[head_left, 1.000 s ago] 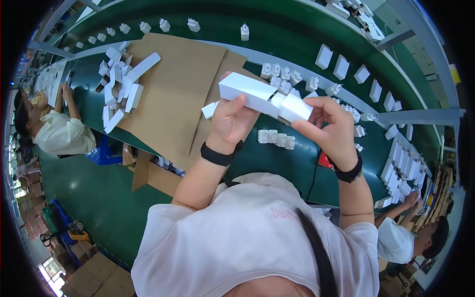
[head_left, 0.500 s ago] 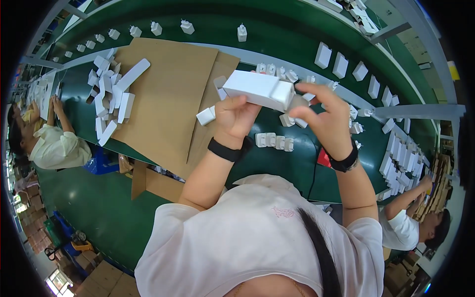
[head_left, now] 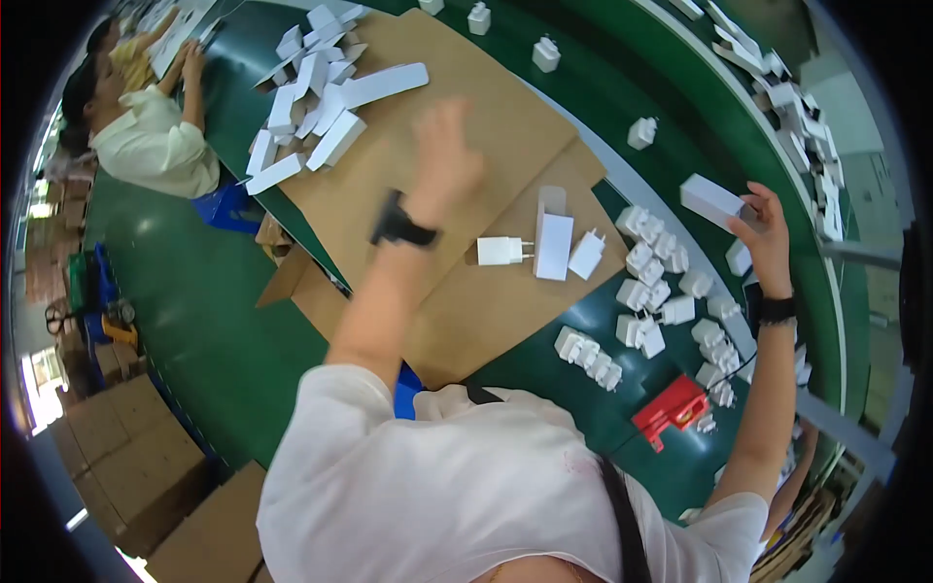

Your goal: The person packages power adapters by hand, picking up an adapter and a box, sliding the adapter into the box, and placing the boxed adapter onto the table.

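Observation:
At the far right, my right hand (head_left: 764,233) grips one end of a white box (head_left: 711,201) over the green conveyor belt. My left hand (head_left: 447,160), blurred by motion, is over the brown cardboard sheet (head_left: 466,78). Its fingers look stretched out, with nothing seen in them. Left of it lies a heap of white boxes (head_left: 311,87). Nearer me on the cardboard, a white box with a raised flap (head_left: 554,247) lies between two white plug chargers, one on its left (head_left: 501,251) and one on its right (head_left: 586,255).
Several white chargers (head_left: 641,262) stand clustered on the green table, with a short row (head_left: 588,358) nearer me. A red device (head_left: 671,406) with a cord sits beside them. More chargers (head_left: 546,54) stand on the belt (head_left: 671,87). Co-workers (head_left: 155,136) sit at the far left.
My view has turned leftward. My hands have parted: the left went left over the cardboard, the right moved a white box out to the belt.

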A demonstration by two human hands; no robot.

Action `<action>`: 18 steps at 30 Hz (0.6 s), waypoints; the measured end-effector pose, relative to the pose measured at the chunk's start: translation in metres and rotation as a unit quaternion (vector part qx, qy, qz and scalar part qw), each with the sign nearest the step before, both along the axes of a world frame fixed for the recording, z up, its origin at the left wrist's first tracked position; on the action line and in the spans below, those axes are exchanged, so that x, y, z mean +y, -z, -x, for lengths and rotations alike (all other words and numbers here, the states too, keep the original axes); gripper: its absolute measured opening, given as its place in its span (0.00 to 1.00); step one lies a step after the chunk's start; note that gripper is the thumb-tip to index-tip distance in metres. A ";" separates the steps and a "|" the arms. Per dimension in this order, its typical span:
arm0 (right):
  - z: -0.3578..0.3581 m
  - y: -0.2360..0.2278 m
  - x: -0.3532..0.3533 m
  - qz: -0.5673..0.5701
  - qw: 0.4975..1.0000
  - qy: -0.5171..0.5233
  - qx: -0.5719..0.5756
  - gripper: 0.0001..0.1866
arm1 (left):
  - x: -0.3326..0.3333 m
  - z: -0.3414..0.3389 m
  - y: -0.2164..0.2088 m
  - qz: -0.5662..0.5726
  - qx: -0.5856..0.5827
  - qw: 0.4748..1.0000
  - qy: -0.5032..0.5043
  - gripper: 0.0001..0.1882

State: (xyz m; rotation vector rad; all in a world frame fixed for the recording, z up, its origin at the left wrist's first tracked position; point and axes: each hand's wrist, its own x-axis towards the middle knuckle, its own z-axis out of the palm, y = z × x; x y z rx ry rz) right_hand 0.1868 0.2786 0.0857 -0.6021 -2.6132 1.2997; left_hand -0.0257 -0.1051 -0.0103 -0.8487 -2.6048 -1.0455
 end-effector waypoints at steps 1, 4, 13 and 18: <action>0.007 0.016 0.027 0.027 0.999 -0.022 -0.013 0.30 | -0.023 0.040 0.010 0.080 0.087 0.992 -0.040 0.27; 0.031 0.061 0.080 0.064 0.992 -0.080 -0.077 0.31 | -0.079 0.129 0.029 0.202 0.157 0.958 -0.127 0.29; 0.075 0.078 0.074 -0.117 0.977 -0.164 -0.070 0.35 | -0.037 0.151 -0.011 0.343 -0.003 0.938 -0.050 0.18; 0.139 0.144 0.019 -0.152 0.981 -0.093 -0.076 0.44 | 0.008 0.043 -0.028 -0.334 -0.568 0.749 0.067 0.20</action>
